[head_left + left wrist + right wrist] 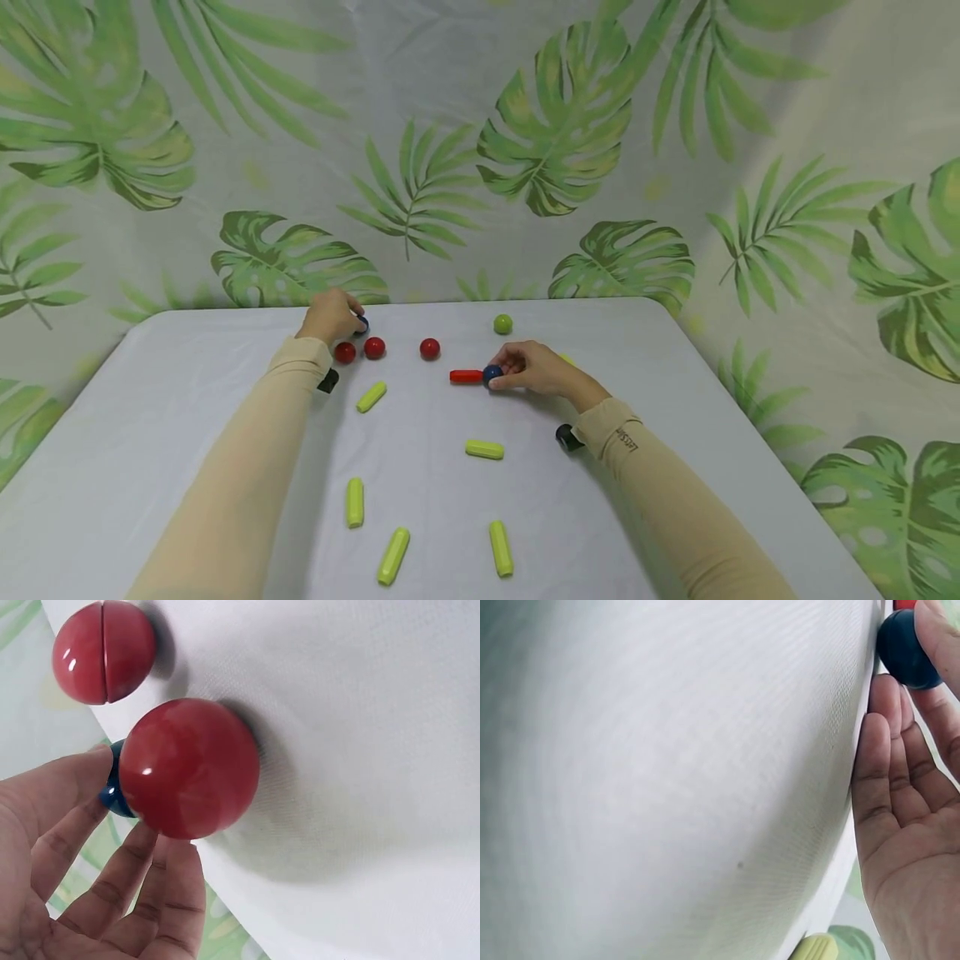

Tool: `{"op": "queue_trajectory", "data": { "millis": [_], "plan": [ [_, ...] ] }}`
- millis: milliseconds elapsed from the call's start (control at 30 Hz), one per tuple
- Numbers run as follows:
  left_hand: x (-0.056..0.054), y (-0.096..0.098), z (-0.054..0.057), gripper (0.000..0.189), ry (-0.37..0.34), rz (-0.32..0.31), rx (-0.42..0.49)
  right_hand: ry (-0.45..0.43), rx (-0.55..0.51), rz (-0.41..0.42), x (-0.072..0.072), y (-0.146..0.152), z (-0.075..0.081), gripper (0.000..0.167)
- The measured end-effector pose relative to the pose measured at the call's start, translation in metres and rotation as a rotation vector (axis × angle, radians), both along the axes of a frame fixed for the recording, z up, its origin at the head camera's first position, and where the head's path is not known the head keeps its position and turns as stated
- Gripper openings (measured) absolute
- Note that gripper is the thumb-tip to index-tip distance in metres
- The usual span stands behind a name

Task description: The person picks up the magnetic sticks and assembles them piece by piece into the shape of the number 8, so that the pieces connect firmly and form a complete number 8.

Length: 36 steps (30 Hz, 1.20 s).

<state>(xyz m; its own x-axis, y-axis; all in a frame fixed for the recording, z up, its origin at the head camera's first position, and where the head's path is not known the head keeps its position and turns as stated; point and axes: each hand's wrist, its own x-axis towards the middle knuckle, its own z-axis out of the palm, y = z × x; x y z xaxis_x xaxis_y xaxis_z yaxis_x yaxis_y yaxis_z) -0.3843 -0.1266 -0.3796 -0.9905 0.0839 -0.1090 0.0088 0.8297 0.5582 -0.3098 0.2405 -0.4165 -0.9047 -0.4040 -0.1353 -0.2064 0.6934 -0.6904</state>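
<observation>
At the table's far left my left hand pinches a glossy blue ball. In the left wrist view that blue ball is largely hidden behind a red ball, with the thumb against its side. Another red ball, with a seam round it, lies beyond. Right of the table's middle, my right hand holds a second blue ball between thumb and fingers. This ball shows at the top right of the right wrist view. A red ridged stick lies directly left of it.
Red balls sit in a loose row toward the back, and a green ball stands near the back edge. Several yellow-green sticks lie scattered over the white tabletop. A leaf-patterned cloth hangs behind.
</observation>
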Motion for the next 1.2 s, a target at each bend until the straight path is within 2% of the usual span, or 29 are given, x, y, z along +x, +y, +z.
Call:
{"op": "queue_trajectory", "data": {
  "millis": [367,567,800,1000,1200],
  "plan": [
    [-0.001,0.002,-0.004,0.029,0.053,-0.02,-0.023,-0.001,-0.009,0.005,0.0,0.002,-0.001,0.03],
    [0.001,0.003,-0.002,0.031,0.06,-0.032,-0.038,0.002,-0.01,0.01,0.0,0.001,0.0,0.03],
    [0.006,0.004,0.006,0.034,0.077,-0.077,-0.052,-0.001,-0.011,0.006,0.0,0.002,-0.001,0.03],
    [0.007,0.008,0.008,0.033,0.096,-0.124,-0.011,0.003,-0.01,0.005,-0.001,0.004,-0.002,0.03],
    [0.017,0.015,0.012,0.033,0.09,-0.167,0.055,-0.004,-0.029,0.004,-0.003,0.004,-0.006,0.03]
  ]
}}
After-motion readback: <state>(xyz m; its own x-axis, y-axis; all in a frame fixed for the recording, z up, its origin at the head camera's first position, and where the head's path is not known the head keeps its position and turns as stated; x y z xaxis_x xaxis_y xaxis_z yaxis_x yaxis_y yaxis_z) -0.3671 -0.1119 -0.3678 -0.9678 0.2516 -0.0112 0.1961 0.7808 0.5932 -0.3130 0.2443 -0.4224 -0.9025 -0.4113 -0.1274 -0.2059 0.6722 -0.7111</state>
